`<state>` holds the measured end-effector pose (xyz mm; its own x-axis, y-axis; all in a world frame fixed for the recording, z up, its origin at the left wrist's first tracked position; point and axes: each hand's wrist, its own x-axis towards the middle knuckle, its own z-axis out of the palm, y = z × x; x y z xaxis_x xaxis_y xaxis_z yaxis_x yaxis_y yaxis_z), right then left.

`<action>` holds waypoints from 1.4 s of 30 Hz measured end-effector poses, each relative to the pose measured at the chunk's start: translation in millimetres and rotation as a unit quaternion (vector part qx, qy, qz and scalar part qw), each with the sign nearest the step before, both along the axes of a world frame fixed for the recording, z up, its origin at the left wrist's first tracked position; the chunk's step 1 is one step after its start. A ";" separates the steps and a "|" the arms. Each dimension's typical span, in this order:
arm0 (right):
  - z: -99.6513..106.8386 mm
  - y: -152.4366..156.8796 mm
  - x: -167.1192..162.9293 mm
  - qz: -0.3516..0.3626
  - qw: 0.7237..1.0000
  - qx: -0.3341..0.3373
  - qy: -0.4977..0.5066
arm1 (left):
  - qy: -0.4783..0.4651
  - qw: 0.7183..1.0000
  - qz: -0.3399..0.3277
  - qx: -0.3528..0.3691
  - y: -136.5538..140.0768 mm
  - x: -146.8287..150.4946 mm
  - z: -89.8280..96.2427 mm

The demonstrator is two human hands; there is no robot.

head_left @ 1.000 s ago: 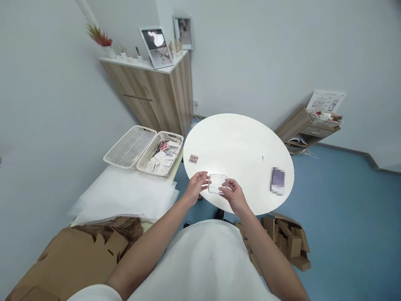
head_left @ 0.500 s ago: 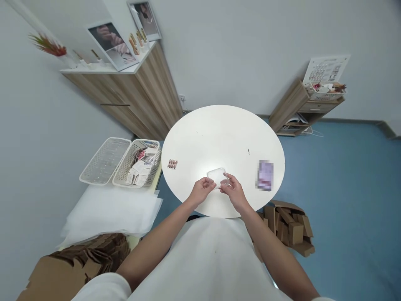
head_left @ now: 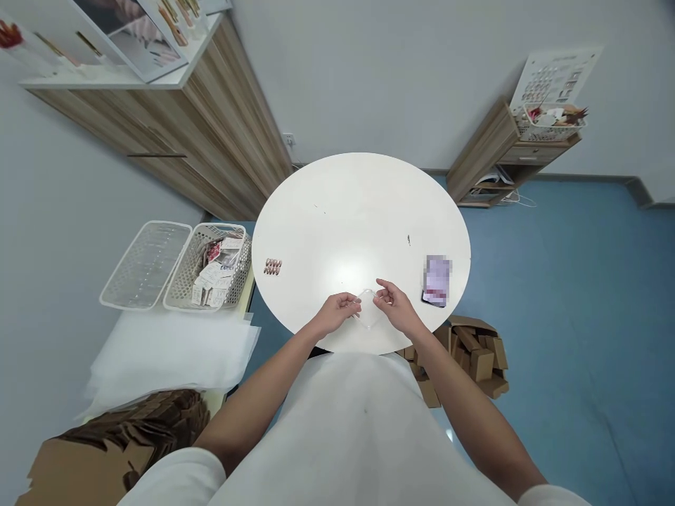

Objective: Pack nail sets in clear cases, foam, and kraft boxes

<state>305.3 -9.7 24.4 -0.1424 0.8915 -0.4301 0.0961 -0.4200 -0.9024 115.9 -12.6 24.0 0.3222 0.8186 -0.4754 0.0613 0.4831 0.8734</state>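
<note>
one clear piece (head_left: 368, 309) now cornerwise, two hands (head_left: 337, 313) (head_left: 396, 309)

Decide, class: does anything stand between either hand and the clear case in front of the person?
Nothing visible does. The left hand and right hand hold the clear case at opposite sides. The small brown pieces, farther left, and the blurred purple item, farther right, lie apart on the white table.
</note>
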 end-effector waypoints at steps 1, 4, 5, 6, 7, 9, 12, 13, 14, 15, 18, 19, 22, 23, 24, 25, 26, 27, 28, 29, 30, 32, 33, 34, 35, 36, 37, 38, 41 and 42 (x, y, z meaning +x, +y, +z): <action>0.9 -0.6 -1.4 -0.005 1.000 -0.012 0.011 | -0.009 1.000 0.019 -0.015 -0.9 -0.7 -0.4; 3.2 -5.3 -4.9 -0.006 0.998 -0.050 0.048 | -0.039 0.997 0.048 -0.051 -2.9 -3.9 -0.9; 3.6 -7.1 -6.1 -0.013 0.997 -0.053 0.055 | -0.048 0.996 0.049 -0.058 -3.4 -5.0 -0.9; 3.9 -8.8 -7.3 -0.027 0.997 -0.052 0.058 | -0.055 0.995 0.048 -0.063 -3.8 -6.1 -1.0; 4.0 -10.4 -8.8 -0.045 0.996 -0.047 0.060 | -0.059 0.995 0.045 -0.066 -4.2 -7.2 -1.3; 3.8 -12.9 -12.0 -0.079 0.994 -0.038 0.071 | -0.057 0.996 0.032 -0.064 -4.8 -9.7 -2.7; 3.3 -16.0 -16.4 -0.105 0.990 -0.032 0.092 | -0.032 0.999 0.013 -0.037 -5.8 -15.5 -6.7; 3.2 -17.2 -17.4 -0.109 0.989 -0.030 0.095 | -0.020 1.000 0.008 -0.018 -6.1 -18.0 -8.0; 3.2 -18.3 -18.0 -0.112 0.989 -0.028 0.096 | -0.007 1.000 0.001 0.007 -6.4 -20.7 -8.9; 3.3 -19.6 -18.3 -0.115 0.988 -0.026 0.096 | 0.007 0.999 -0.010 0.037 -6.5 -23.3 -9.3; 3.5 -23.2 -18.4 -0.122 0.987 -0.027 0.104 | 0.038 0.990 -0.059 0.121 -5.7 -29.3 -6.4; 3.4 -24.2 -18.4 -0.121 0.986 -0.029 0.109 | 0.041 0.986 -0.075 0.142 -5.1 -30.2 -4.4; 3.9 -26.2 -18.4 -0.109 0.987 -0.032 0.116 | 0.049 0.977 -0.098 0.184 -2.9 -29.5 2.1; 4.7 -26.5 -18.2 -0.103 0.988 -0.029 0.111 | 0.053 0.975 -0.098 0.192 -2.3 -28.7 3.8; 5.9 -26.7 -17.8 -0.094 0.990 -0.023 0.102 | 0.057 0.974 -0.097 0.197 -1.7 -27.9 5.1; 7.6 -26.9 -17.1 -0.081 0.992 -0.012 0.091 | 0.058 0.974 -0.095 0.199 -1.2 -27.1 6.0; 9.6 -27.1 -16.3 -0.059 0.995 0.004 0.080 | 0.057 0.974 -0.091 0.199 -0.8 -26.6 6.4; 11.6 -27.3 -15.3 -0.030 0.997 0.023 0.071 | 0.053 0.975 -0.085 0.197 -0.6 -26.4 6.4; 13.4 -27.5 -14.4 0.004 0.997 0.042 0.065 | 0.047 0.977 -0.077 0.192 -0.5 -26.5 6.1; 14.6 -27.7 -13.6 0.037 0.996 0.059 0.064 | 0.037 0.980 -0.069 0.182 -0.7 -26.8 5.4; 14.9 -27.9 -12.9 0.063 0.993 0.074 0.065 | 0.026 0.984 -0.061 0.168 -1.1 -27.2 4.4; 12.8 -27.7 -12.5 0.082 0.990 0.093 0.068 | 0.000 0.990 -0.051 0.132 -2.8 -28.2 1.7; 10.8 -27.3 -12.7 0.079 0.990 0.099 0.069 | -0.012 0.992 -0.047 0.113 -4.0 -28.5 0.1; 8.4 -26.7 -12.9 0.072 0.990 0.103 0.069 | -0.022 0.994 -0.042 0.096 -5.3 -28.7 -1.5; 6.2 -26.0 -13.2 0.066 0.990 0.104 0.069 | -0.030 0.996 -0.036 0.081 -6.5 -28.8 -3.2; 4.4 -25.2 -13.3 0.062 0.990 0.105 0.069 | -0.037 0.996 -0.029 0.069 -7.7 -28.6 -4.9; 3.0 -24.2 -13.3 0.061 0.990 0.104 0.068 | -0.044 0.997 -0.022 0.059 -8.7 -28.4 -6.4; 2.3 -23.0 -13.2 0.062 0.990 0.104 0.069 | -0.049 0.997 -0.016 0.050 -9.3 -28.0 -7.6; 2.4 -18.4 -12.4 0.063 0.990 0.103 0.071 | -0.059 0.998 -0.007 0.030 -9.7 -26.5 -8.7; 2.7 -16.7 -12.0 0.063 0.990 0.104 0.073 | -0.059 0.998 -0.004 0.027 -9.4 -25.9 -8.2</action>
<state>293.2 -26.5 27.1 -0.3048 0.9300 -0.2052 -0.0014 -0.2159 -0.9764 89.9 -21.9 15.8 0.3796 0.8391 -0.3896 -0.0400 0.4356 0.8993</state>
